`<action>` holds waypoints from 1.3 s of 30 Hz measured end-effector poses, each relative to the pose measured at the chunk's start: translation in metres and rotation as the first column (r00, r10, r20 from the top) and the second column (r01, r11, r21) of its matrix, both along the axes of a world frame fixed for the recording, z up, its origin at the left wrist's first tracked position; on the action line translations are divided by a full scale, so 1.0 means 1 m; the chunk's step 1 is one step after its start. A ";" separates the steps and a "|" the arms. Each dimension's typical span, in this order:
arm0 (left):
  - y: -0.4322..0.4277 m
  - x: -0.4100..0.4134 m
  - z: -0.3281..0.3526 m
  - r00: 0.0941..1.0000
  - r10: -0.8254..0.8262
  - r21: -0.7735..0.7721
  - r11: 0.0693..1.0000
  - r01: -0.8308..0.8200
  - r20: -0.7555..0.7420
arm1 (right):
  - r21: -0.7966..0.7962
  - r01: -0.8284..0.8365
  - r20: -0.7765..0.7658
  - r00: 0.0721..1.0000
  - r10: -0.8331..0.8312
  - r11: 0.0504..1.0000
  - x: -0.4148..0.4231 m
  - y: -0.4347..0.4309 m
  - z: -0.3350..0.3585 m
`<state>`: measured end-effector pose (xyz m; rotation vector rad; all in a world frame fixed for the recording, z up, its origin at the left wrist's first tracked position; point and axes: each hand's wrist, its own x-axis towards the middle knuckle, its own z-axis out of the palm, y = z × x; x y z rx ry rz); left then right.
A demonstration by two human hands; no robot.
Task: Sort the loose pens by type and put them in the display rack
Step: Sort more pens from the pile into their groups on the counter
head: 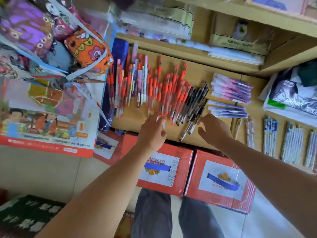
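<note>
Item: loose pens, lying side by side on the tan surface (214,78) in front of me. Red-grip pens (171,93) form the widest spread, centre and left; a few pale pink and white pens (143,83) lie among them toward the left. Black pens (197,103) sit just right of the red ones, some slipping toward the near edge. Purple pens (231,90) in clear wrap lie in two bundles further right, apart from the black group.

Hands: I see my left hand (151,133) at the near ends of the red-grip pens, fingers reaching forward and touching them; blur keeps me from telling whether it pinches any. My right hand (214,129) hovers beside the lowest black pens, fingers curled loosely, nothing visibly held.

Surroundings: white-and-blue patterned pens (291,143) lie in rows on the far right. Red cartons (217,179) with blue handles stand on the floor below the surface edge. A printed bag (51,103) hangs at left. Wrapped packs (240,43) fill the shelf behind
</note>
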<state>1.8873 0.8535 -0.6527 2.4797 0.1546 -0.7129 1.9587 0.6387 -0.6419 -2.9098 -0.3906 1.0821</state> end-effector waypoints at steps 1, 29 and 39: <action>0.006 0.002 0.002 0.999 0.029 -0.010 1.000 -0.028 0.042 | -0.005 0.016 0.023 1.000 -0.015 1.000 0.007 0.007 0.002; 0.064 0.043 -0.021 0.896 0.438 0.195 0.875 -0.444 0.073 | 0.577 0.063 -0.042 0.998 -0.048 0.814 0.075 0.159 -0.022; 0.072 0.025 0.000 0.867 0.490 -0.270 0.827 -0.494 -0.085 | 0.479 0.573 -0.527 0.793 -0.305 0.664 0.072 0.197 -0.004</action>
